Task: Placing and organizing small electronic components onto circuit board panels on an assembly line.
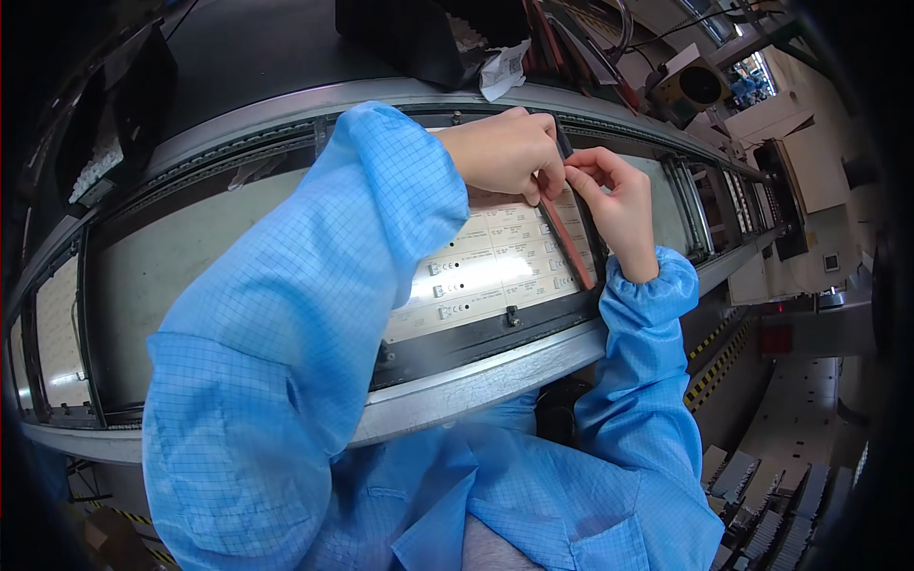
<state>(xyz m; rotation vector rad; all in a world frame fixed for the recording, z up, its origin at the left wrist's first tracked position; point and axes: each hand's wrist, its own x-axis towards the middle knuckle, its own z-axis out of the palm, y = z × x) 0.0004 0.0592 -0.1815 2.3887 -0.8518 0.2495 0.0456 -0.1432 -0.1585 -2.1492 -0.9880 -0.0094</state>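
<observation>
A white printed panel (481, 271) with rows of small white connectors lies in a dark frame (466, 328) in front of me. Along the panel's right side slants a thin red strip (568, 246), narrow and straight. My left hand (505, 157) reaches over the panel's far part, its fingers closed at the upper end of this strip. Close beside it, my right hand (619, 200) pinches thumb and forefinger together. Whatever sits between those fingertips is too small to make out. Blue gridded sleeves cover both arms.
A metal rail (476, 374) runs along the near side of the conveyor, and another rail (257, 122) along the far side. Black bins with small white parts stand behind (419, 38) and at left (109, 124). Crumpled white paper (505, 69) lies near more red strips (552, 43).
</observation>
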